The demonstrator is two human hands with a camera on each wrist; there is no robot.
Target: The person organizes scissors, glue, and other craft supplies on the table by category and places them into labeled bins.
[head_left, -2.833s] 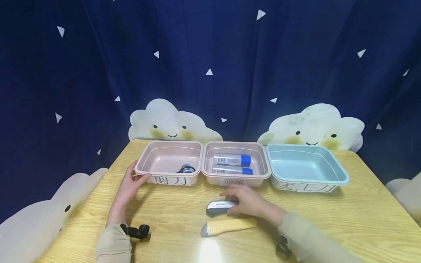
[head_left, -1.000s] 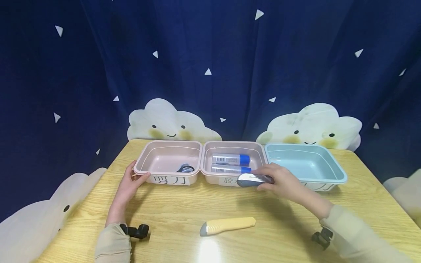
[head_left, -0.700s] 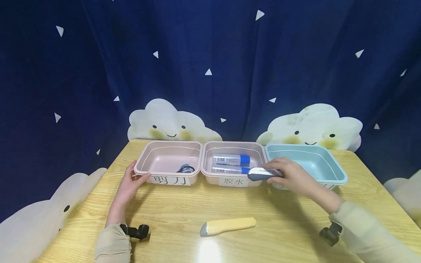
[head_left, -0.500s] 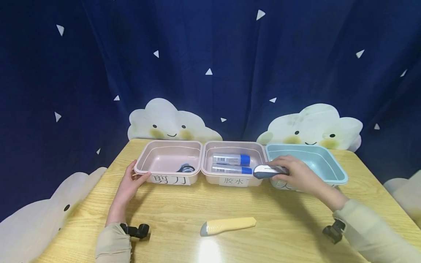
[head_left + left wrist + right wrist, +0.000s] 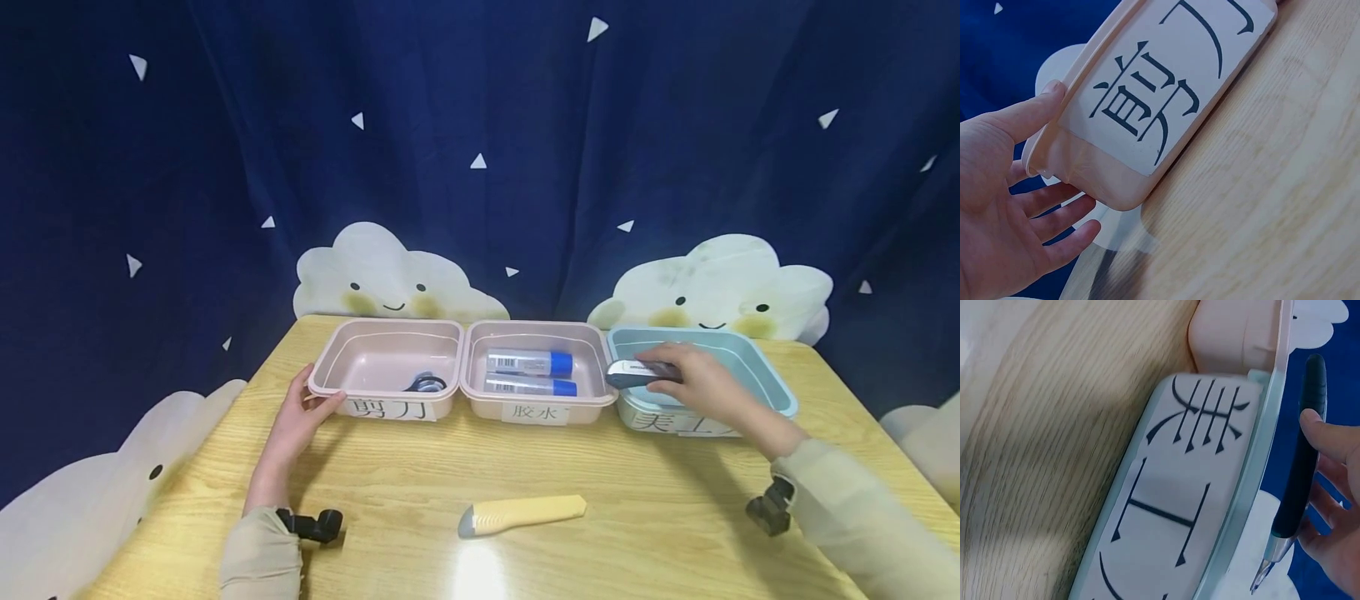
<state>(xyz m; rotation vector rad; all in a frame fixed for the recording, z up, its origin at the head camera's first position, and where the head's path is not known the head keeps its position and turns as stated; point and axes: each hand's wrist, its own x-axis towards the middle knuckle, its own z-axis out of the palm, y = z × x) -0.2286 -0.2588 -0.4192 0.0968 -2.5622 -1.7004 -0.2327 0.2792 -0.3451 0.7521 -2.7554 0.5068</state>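
My right hand point(image 5: 708, 383) pinches a dark and silver utility knife point(image 5: 645, 372) above the left part of the blue bin point(image 5: 785, 406). In the right wrist view, the thumb presses the knife's dark handle point(image 5: 1297, 481), and a metal tip shows at its lower end. On the other side, my left hand point(image 5: 291, 429) holds the near left corner of a pink bin point(image 5: 444, 408), thumb on the rim point(image 5: 1067, 94) and fingers around the outside. Inside that bin lie scissors with dark handles point(image 5: 427, 383), partly hidden by the front wall. A yellow utility knife point(image 5: 525, 513) lies on the table.
Between the two outer bins stands another pink bin point(image 5: 480, 410), holding two clear glue tubes point(image 5: 517, 362) with blue caps. All three bins stand in a row and carry paper labels on their fronts. A dark blue curtain point(image 5: 480, 100) hangs behind the wooden table point(image 5: 405, 483).
My right hand has lifted the dark and silver knife off the table and carried it right and away from me, past the middle bin to the blue one. My left hand stays put.
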